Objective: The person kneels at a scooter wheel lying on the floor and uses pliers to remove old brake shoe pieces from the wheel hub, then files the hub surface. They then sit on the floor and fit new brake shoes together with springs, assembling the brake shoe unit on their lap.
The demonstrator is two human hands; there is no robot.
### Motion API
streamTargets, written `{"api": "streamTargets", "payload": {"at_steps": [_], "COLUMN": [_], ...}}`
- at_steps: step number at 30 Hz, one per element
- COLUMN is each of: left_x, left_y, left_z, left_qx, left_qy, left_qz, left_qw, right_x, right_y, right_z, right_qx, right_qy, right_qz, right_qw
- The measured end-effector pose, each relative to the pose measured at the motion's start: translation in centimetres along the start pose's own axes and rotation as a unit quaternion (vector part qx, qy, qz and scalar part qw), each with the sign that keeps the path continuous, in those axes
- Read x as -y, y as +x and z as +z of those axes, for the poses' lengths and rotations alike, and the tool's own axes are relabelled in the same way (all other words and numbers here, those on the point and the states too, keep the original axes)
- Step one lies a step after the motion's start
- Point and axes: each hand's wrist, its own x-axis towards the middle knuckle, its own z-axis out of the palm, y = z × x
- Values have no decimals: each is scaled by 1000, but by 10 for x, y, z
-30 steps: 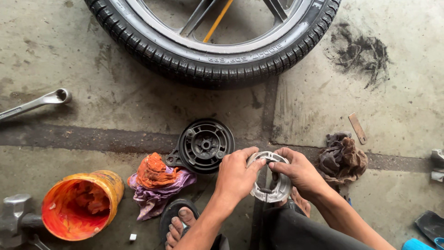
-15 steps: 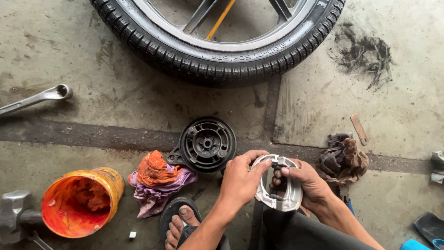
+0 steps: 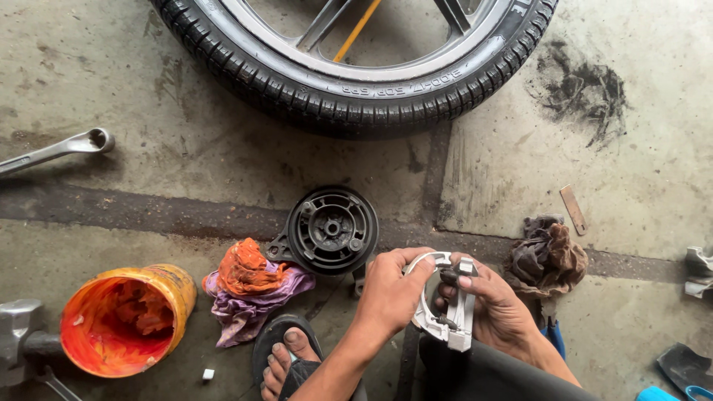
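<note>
Stained concrete floor (image 3: 134, 200) lies under a motorcycle tyre (image 3: 356, 89) and a black brake drum plate (image 3: 332, 230). Below the plate, the left hand (image 3: 390, 293) and right hand (image 3: 497, 312) each close their grip on a pair of silver brake shoes (image 3: 445, 315), held above the person's lap. An orange rag (image 3: 249, 286) and an orange tub (image 3: 126, 319) sit to the left.

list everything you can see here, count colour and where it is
tyre on spoked wheel: 1, black, lying on the floor at top
spanner: 1, silver, far left on the floor
brake drum plate: 1, black, centre, on the floor
rags: 1 bundle, orange and purple, left of the plate
bucket: 1, orange, tipped on its side, lower left
dirty rag: 1, brown, right of the hands
flat strip: 1, brownish, on the floor at right
brake shoes: 1 pair, silver-grey, held in both hands
foot in sandal: 1, bottom centre
left hand: grips the shoes' left side
right hand: holds their right side
</note>
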Motion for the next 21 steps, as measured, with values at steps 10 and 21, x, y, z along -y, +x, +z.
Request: {"api": "streamTargets", "payload": {"at_steps": [10,21], "left_x": [-7,1], "left_y": [-5,-4], "left_z": [3,7], "left_qx": [-14,-36], "left_qy": [-9,60], "left_qz": [7,66], "left_qw": [1000,995], "right_x": [-15,-32], "right_y": [13,11], "right_z": [-16,-23], "right_qx": [-8,-39], "right_qy": [-94,-250], "right_qz": [-78,-227], "right_qw": [992,941]}}
